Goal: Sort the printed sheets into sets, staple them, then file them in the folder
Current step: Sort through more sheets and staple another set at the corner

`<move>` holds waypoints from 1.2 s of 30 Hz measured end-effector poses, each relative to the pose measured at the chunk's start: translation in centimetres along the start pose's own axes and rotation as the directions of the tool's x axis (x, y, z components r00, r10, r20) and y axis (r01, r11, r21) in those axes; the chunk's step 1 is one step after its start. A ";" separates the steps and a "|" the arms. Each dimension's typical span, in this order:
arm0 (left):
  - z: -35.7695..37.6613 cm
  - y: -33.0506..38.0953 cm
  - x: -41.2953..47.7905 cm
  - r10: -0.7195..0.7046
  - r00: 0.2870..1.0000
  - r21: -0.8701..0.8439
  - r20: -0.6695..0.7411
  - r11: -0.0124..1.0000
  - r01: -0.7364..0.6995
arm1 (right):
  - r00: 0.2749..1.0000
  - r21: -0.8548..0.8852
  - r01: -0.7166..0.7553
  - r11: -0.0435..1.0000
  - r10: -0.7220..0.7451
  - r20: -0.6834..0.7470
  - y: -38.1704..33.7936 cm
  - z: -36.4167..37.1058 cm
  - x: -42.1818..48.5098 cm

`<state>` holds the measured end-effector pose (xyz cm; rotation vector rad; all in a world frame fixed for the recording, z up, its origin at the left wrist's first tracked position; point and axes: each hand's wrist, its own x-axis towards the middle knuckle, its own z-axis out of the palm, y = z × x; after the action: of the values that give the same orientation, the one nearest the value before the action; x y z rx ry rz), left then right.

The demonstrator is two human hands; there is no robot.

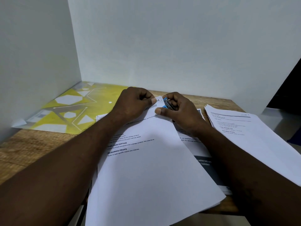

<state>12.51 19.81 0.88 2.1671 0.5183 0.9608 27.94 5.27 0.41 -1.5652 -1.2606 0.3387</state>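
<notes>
Head view. A set of white printed sheets (146,168) lies slanted across the middle of a wood-grain table (32,149), its near edge overhanging the table's front and its far corner raised between the two hands. The left hand (133,103) pinches that far corner between thumb and curled fingers. The right hand (180,111), just beside the left, has its fingers and thumb curled round a small blue stapler (167,103), whose mouth meets the same corner of the set; the thumb rests on the paper's edge. Both forearms reach over the set from the near side.

Under the set, to its right, lies a printed sheet with a dark grey band (205,165). Further right, apart from the hands, sits a fanned stack of white printed sheets (244,128). A yellow plastic folder with white geometric shapes (73,111) lies flat at the table's far left, near the left hand. White partition walls (162,46) enclose the table behind and to the left.
</notes>
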 end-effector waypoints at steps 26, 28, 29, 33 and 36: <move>-2.7 -1.0 0.9 -0.316 0.935 -0.255 -0.159 0.929 0.270 | 0.985 0.211 -0.133 0.968 0.105 0.138 -0.6 0.3 0.1; -2.8 -0.9 1.0 -0.301 0.941 -0.240 -0.156 0.935 0.260 | 0.987 0.259 -0.127 0.957 0.096 0.131 -0.6 0.1 0.3; -2.8 -0.9 0.9 -0.293 0.944 -0.230 -0.152 0.940 0.254 | 0.986 0.279 -0.130 0.951 0.095 0.135 -0.5 0.1 0.4; -2.6 -0.6 0.6 -0.265 0.955 -0.215 -0.136 0.949 0.233 | 0.985 0.251 -0.121 0.960 0.085 0.148 -0.2 0.2 0.3; -2.6 -0.5 0.6 -0.254 0.958 -0.230 -0.132 0.948 0.219 | 0.987 0.253 -0.117 0.960 0.083 0.140 -0.2 0.2 0.2</move>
<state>10.85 21.62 2.05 1.7989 0.7025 1.0115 27.78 5.53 0.53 -1.4005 -1.1828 0.6533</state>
